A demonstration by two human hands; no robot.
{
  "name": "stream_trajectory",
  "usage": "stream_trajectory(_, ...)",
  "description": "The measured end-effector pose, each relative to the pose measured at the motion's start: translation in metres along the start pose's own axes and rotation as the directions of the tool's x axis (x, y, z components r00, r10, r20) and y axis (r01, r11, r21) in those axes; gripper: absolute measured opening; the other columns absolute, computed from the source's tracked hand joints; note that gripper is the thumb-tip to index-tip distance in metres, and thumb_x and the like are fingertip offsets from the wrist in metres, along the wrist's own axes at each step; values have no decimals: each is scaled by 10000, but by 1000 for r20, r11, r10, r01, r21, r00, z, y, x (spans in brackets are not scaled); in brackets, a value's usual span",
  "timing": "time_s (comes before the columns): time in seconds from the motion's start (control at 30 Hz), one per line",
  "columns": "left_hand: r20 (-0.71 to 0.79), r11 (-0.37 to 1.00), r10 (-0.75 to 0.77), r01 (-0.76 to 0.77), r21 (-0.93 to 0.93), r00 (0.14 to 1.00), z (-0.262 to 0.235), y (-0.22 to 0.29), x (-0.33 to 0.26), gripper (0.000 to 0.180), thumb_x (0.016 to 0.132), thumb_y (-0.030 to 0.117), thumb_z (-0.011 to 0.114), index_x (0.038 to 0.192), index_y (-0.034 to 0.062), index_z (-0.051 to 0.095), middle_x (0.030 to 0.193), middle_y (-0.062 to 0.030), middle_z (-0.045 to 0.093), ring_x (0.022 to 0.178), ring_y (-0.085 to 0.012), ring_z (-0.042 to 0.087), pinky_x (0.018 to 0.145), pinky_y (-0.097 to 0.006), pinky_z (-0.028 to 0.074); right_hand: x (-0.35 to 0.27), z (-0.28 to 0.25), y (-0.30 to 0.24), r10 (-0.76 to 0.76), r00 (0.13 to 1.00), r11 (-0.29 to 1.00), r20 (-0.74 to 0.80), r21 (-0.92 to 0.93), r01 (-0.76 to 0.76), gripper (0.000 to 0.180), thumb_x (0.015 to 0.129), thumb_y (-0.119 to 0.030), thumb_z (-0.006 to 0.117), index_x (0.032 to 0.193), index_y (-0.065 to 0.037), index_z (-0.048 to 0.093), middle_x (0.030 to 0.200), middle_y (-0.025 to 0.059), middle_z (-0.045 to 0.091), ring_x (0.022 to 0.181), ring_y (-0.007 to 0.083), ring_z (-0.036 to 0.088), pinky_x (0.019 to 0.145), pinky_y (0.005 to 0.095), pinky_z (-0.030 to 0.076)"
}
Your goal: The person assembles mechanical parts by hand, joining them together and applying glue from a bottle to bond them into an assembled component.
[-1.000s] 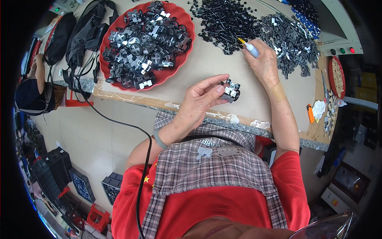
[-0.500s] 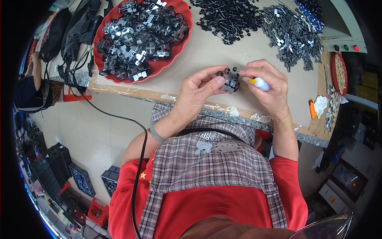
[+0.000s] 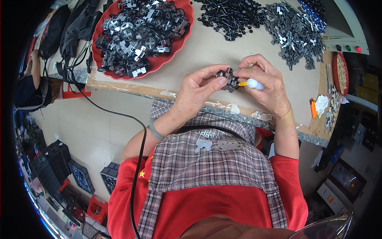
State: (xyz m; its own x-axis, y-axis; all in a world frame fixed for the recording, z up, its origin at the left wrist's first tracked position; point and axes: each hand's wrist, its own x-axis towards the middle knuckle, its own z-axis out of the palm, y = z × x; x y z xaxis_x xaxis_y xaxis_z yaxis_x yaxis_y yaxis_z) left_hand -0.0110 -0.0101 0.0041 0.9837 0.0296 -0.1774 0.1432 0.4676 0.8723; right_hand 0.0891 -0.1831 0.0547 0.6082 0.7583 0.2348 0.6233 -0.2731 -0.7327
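Observation:
Between the thumb and fingers of my left hand (image 3: 195, 88) is a small dark grey toy car chassis (image 3: 230, 85) with a black wheel at its upper left. My right hand (image 3: 271, 83) is curled around a small white squeeze bottle (image 3: 255, 84) with a yellow tip. That tip points left, right beside the chassis. The thumb and forefinger of the right hand come together at the chassis's upper right edge, by a small black part whose shape I cannot make out. Both hands are raised over the near part of the worktable (image 3: 191, 59).
A red scalloped tray (image 3: 184, 44) heaped with wheeled chassis stands at the left. Piles of black axles with small wheels (image 3: 230, 18) and grey plastic parts (image 3: 296, 36) lie farther back. An orange cutter (image 3: 313, 108) is at the right. A black cable (image 3: 115, 112) hangs past the front edge.
My right hand has moved left to the chassis, bringing the bottle's yellow tip against or close beside it. My left hand keeps its hold, with the chassis turned slightly.

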Motion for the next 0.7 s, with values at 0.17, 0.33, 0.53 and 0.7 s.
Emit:
stream_trajectory(0.17,8,998,6,-6,-70,1000,1,0,0,324,897,101,610,1203,6,561,996,-36,634,889,-64,575,791,-203,469,-3,7,1,165,986,971,-23,179,-159,208,734,29,683,934,-27,677,890,77,661,750,167,639,666,263,522)
stream_trajectory(0.33,66,997,24,-19,-77,998,-2,1,1,305,934,136,549,1204,-5,532,1028,-58,614,943,-98,585,833,-247,481,-3,12,-5,268,962,932,-46,267,-247,160,771,4,685,930,-15,672,876,77,676,746,134,637,670,270,522)
stream_trajectory(0.53,86,964,-27,49,-262,996,-2,5,3,288,953,188,482,1147,-21,531,1093,-71,569,1004,-125,555,891,-308,463,-2,9,-5,215,975,928,-61,324,-184,157,769,4,688,921,-21,657,868,56,679,762,122,642,679,258,522)
stream_trajectory(0.7,172,957,-67,112,-268,983,-5,11,6,257,927,186,501,1107,4,522,1071,-74,568,1017,-138,557,890,-337,471,-2,11,-5,211,977,915,-39,360,-184,224,759,-3,693,966,-33,612,886,62,684,816,138,658,710,272,533)
